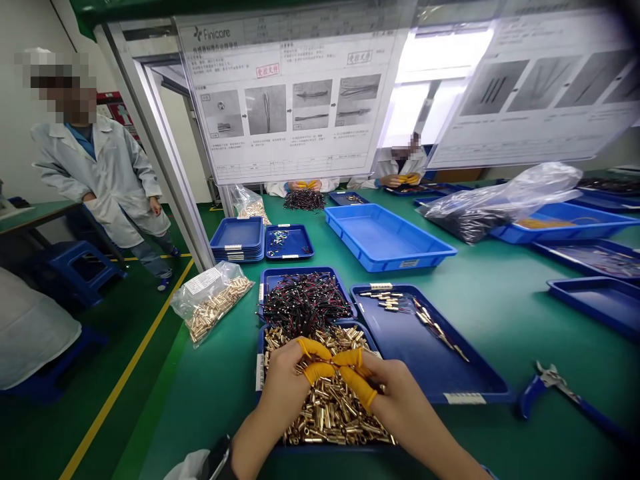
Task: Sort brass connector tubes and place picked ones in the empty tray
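Observation:
My left hand (300, 365) and my right hand (376, 377) meet above a blue tray of small brass sleeves (327, 410). Yellow finger cots cover the thumb and forefinger of each. Both hands are closed in a pinch, fingertips almost touching; the small piece between them is mostly hidden. Just beyond lies a tray heaped with black and red wire leads (305, 300). To the right, a blue tray (415, 360) bears several brass-tipped wire pieces (393, 301) in a loose row and a few more lying diagonally.
Blue-handled pliers (545, 387) lie at the right. A bag of brass sleeves (213, 303) rests at the left, near stacked trays (237, 239). Farther back are a large blue bin (387, 233) and a plastic bag (495, 200). Instruction sheets (295, 93) hang ahead; a person (107, 167) stands left.

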A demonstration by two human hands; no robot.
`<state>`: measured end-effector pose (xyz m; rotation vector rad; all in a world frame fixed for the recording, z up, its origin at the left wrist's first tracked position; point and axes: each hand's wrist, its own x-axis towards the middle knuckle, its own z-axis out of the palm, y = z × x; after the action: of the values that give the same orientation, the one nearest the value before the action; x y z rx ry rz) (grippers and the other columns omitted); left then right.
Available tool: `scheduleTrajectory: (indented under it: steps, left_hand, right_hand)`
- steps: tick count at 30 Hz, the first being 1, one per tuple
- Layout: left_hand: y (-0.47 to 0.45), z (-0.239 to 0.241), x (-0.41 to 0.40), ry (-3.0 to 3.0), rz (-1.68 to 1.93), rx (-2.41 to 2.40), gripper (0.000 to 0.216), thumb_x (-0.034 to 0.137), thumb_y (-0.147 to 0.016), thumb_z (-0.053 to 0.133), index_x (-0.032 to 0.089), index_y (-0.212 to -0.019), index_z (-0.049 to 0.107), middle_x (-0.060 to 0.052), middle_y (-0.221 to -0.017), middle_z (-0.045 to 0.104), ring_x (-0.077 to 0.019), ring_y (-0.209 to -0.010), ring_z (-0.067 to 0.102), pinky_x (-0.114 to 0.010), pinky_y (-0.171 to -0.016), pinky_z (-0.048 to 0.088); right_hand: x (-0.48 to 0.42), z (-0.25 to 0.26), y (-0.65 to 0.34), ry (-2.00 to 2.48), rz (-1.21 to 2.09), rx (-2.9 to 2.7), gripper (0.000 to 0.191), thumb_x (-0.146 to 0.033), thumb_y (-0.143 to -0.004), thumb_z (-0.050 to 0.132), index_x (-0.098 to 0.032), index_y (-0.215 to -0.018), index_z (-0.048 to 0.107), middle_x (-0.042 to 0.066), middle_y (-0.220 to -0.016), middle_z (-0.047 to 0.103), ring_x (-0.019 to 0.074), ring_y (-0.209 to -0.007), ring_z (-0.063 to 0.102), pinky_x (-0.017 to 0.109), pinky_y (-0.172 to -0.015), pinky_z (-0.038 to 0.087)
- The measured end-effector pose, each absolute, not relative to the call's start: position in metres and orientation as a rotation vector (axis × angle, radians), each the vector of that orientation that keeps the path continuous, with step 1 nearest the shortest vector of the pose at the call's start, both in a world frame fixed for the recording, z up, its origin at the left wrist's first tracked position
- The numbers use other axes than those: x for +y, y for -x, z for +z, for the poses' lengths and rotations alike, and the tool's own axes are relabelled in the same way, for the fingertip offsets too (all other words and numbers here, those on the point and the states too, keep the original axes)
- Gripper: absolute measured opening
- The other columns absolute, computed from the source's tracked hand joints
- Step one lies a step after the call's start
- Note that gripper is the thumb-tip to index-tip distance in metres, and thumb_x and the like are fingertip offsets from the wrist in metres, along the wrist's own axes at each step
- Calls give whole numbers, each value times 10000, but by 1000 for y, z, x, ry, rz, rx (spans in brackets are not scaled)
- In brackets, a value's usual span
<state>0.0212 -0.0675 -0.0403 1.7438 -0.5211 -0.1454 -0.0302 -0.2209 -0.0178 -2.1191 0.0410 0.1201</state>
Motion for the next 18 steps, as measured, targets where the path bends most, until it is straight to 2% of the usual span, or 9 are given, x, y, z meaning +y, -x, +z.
scheduleTrajectory:
  steps: [5,11,15,18]
  left_hand:
    - [-20,-40,-67,-1798,-41,-641,135,265,-790,560,175,-811,660,-51,-835,624,-144,-770,560,-236,-678,442]
    - [-17,-42,-67,-1841,31,-806,206,97,-811,473,185,-869,650,-51,-894,608,-143,-821,551,-225,-693,427]
    - [-16,-41,-66,-1958,-115,-748,133,123,-789,524,162,-754,647,-35,-756,609,-141,-705,541,-219,-612,394]
    - [-17,-42,-66,-1950,-43,-842,168,145,-822,478,142,-744,627,-55,-768,597,-152,-729,513,-233,-629,386]
  right_hand:
    - [-221,-19,28,2141,172,66,188,-259,-751,435,-129,-698,560,-28,-531,392,13,-509,265,137,-478,165]
    - [-222,-25,27,2036,126,18,151,-298,-782,424,-162,-846,412,-39,-620,471,11,-534,353,110,-492,252]
    - [-218,-24,29,1957,186,14,51,-221,-786,378,-173,-801,368,-77,-537,432,-17,-415,315,86,-412,227]
    - [-217,-21,29,1913,259,8,86,-257,-802,365,-176,-772,362,-84,-504,444,-10,-360,363,89,-388,272]
